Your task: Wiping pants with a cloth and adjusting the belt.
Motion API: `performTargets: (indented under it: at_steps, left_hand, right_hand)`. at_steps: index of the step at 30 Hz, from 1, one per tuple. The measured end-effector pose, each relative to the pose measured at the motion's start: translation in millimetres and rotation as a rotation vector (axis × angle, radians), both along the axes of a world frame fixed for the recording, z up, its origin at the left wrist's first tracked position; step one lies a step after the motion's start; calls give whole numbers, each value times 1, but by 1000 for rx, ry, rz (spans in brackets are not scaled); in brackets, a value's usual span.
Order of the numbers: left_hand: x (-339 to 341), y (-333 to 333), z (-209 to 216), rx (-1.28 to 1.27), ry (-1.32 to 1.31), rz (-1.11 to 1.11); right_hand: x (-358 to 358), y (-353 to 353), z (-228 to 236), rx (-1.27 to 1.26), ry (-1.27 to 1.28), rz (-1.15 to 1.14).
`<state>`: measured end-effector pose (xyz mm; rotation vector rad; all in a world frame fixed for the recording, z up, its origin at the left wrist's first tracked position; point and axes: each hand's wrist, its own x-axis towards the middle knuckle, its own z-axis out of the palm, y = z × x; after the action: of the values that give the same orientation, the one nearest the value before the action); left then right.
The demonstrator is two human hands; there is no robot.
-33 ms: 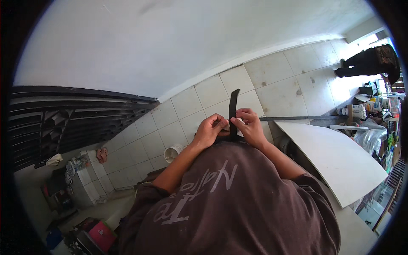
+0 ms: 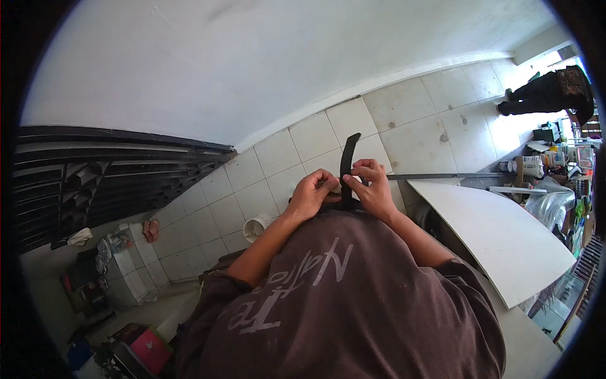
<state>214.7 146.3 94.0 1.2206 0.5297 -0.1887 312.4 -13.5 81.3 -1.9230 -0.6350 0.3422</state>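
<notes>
A long, flat black strap (image 2: 348,158) stands up in front of my chest, its free end bending a little to the right at the top. My right hand (image 2: 372,188) is closed, with thumb and fingers pinching the strap from the right. From the left, my left hand (image 2: 312,194) is closed too, its thumb and fingertips pressed together against the strap's left edge. Something small and pale shows between the left fingertips, too small to name. My shirt and hands hide the strap's lower end.
At my right lies a large white board (image 2: 499,234), beside a dark metal bar (image 2: 442,176). A white bucket (image 2: 255,228) stands on the tiled floor to the left. Black slatted metalwork (image 2: 120,170) is further left. A person (image 2: 549,91) stands at the far right, near cluttered goods.
The strap's upper end has tipped slightly to the right, and the right fingers have shifted a little with it. My left hand is almost unchanged.
</notes>
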Motion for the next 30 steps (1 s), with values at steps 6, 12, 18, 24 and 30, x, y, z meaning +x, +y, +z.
performTargets:
  at_steps: [6,12,18,24,30]
  left_hand:
    - [-6,-2,-6,15,-23,-45]
    - [-11,-4,-4,-118,-107,16]
    - [-13,-3,5,40,-141,-88]
    - [-17,1,-6,79,-50,14]
    - [-13,-4,-3,72,-41,149]
  right_hand:
    - [-1,-1,17,116,739,76]
    - [-1,-3,7,350,949,99]
    - [0,0,24,254,907,170]
    - [-2,3,10,113,512,217]
    - [-13,2,14,56,478,441]
